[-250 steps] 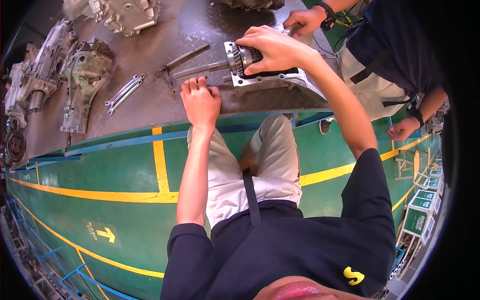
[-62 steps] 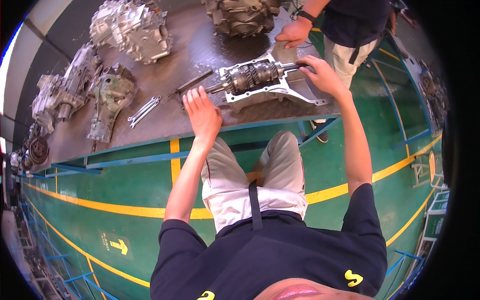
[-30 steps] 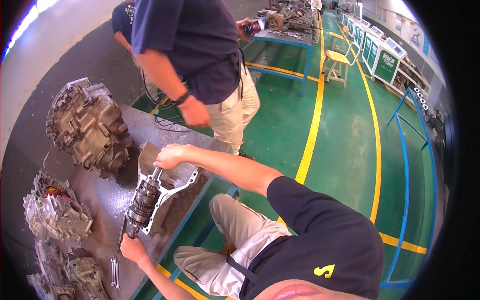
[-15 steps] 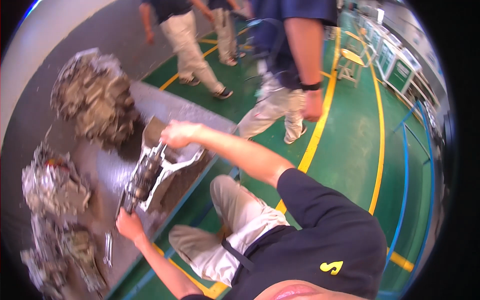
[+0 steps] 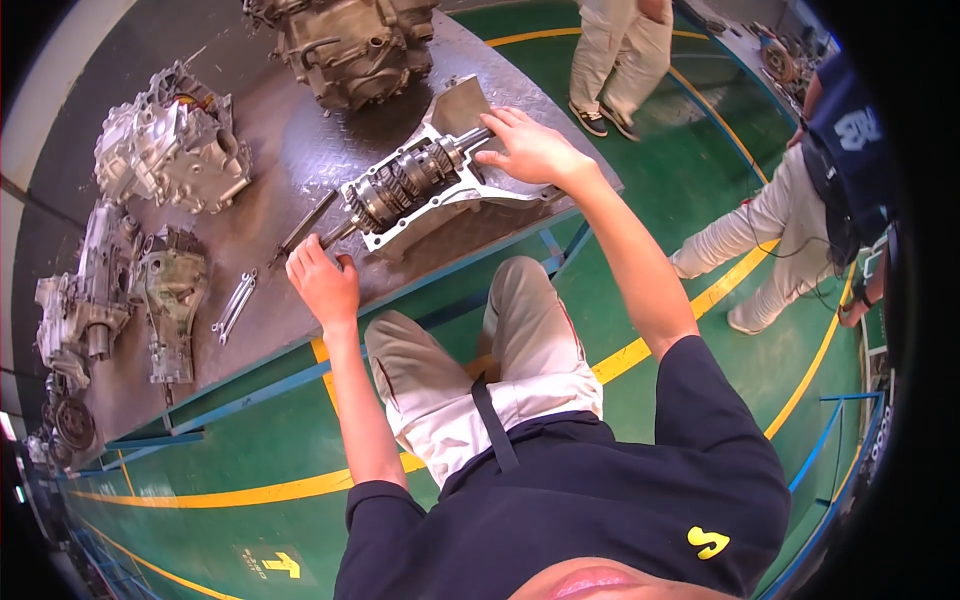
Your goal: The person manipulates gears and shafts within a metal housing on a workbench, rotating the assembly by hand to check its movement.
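A gear shaft assembly (image 5: 400, 186) with dark, stacked gears lies in an open light-metal gearbox housing half (image 5: 395, 238) on the bench. My right hand (image 5: 535, 150) is at its far right end, fingers stretched out and thumb apart, with the bare shaft end (image 5: 474, 139) between them. At the near left end is my left hand (image 5: 325, 285), open, its fingertips close to the thin shaft end (image 5: 340, 233); exact contact there is unclear. Beside that end, a slim dark rod (image 5: 308, 221) lies slanted on the bench.
The metal bench (image 5: 270, 170) also carries a big brown gearbox (image 5: 355, 55), a silver casing (image 5: 170, 145), smaller housings (image 5: 170, 290) and wrenches (image 5: 235, 305). A person in light trousers (image 5: 765, 235) stands at the right, another (image 5: 620, 50) beyond the bench.
My view has swung, so the bench sits higher. My hands have loosened from a closed grip on the shaft ends. The nearby person now appears farther right.
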Motion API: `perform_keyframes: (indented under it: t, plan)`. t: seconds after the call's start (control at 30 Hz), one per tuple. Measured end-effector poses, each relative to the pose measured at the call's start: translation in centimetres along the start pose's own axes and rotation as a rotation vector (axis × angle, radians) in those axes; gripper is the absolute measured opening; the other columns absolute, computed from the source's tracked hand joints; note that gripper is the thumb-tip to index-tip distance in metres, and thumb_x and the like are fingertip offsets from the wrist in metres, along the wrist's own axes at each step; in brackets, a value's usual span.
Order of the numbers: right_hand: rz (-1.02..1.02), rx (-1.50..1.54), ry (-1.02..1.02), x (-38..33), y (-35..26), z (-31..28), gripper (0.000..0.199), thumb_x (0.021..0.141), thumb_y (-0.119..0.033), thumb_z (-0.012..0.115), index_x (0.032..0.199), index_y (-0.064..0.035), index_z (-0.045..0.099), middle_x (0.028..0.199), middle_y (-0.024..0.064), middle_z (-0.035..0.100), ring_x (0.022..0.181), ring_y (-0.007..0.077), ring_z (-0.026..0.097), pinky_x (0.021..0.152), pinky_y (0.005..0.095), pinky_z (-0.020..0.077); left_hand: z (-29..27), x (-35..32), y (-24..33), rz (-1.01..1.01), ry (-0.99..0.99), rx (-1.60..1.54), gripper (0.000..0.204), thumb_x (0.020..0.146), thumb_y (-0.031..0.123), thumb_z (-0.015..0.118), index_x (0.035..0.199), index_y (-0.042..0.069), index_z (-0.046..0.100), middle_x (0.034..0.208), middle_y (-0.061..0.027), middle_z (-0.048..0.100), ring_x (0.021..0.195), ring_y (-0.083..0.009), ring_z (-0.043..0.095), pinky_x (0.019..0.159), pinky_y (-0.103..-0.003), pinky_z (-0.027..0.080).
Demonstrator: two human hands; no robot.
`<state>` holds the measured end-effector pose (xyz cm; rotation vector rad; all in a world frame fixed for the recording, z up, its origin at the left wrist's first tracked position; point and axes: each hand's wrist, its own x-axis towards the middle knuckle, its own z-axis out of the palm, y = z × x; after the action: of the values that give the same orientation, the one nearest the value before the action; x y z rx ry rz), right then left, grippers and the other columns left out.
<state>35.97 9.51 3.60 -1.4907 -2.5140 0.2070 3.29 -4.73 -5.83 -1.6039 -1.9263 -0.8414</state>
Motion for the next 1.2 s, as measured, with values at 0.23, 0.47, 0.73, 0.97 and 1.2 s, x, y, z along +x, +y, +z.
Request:
perform_keyframes:
  t: [0.23,0.47,0.73,0.97,1.2]
  plan:
    - [0.013,-0.051,0.083,-1.5,-1.2,0.8,0.079,0.096,-0.052,0.059,0.153,-0.0022,0.036,0.16,0.019,0.034,0.152,0.0313,0.025,0.12,0.0421,0.0316,-0.9,-1.6,0.4,-0.041,-0.054,-0.083,0.063,0.079,0.011,0.067,0.137,-0.002,0.046,0.138,-0.0196,0.051,0.137,-0.0365,0.042,0.123,-0.051,0.024]
    - [-0.006,0.018,0.2,-2.7,-0.8,1.0,0.077,0.095,-0.054,0.059,0.151,-0.0026,0.041,0.159,0.0177,0.037,0.151,0.0303,0.029,0.12,0.0407,0.0318,-1.6,-2.5,1.2,-0.085,-0.075,-0.1,0.073,0.079,0.01,0.067,0.146,0.0,0.039,0.15,-0.0195,0.042,0.146,-0.0362,0.032,0.124,-0.051,0.02]
    - [-0.137,-0.009,0.395,-5.5,-2.7,0.9,0.057,0.094,-0.045,0.065,0.136,-0.0064,0.06,0.147,0.0149,0.053,0.137,0.0306,0.049,0.108,0.0425,0.0441,-5.1,-2.6,1.2,-0.225,-0.105,-0.206,0.062,0.084,0.014,0.065,0.142,0.002,0.045,0.146,-0.0228,0.044,0.141,-0.0402,0.037,0.118,-0.051,0.029]
    - [-0.092,-0.073,0.318,-5.8,-4.1,0.3,0.046,0.074,-0.035,0.08,0.11,-0.0087,0.068,0.109,0.0088,0.07,0.098,0.0287,0.067,0.085,0.0447,0.055,-4.5,-5.2,-1.2,-0.254,-0.176,-0.094,0.065,0.081,0.012,0.067,0.141,-0.002,0.045,0.148,-0.0269,0.04,0.141,-0.043,0.033,0.119,-0.05,0.025]
    - [-0.126,-0.211,0.292,-6.9,-2.8,2.6,0.043,0.081,-0.045,0.072,0.106,-0.0102,0.069,0.09,0.0071,0.072,0.091,0.0257,0.071,0.084,0.0383,0.0528,-2.7,-4.7,-2.8,-0.351,-0.144,-0.159,0.052,0.083,0.003,0.065,0.132,-0.006,0.048,0.147,-0.0258,0.038,0.14,-0.0434,0.033,0.117,-0.052,0.027]
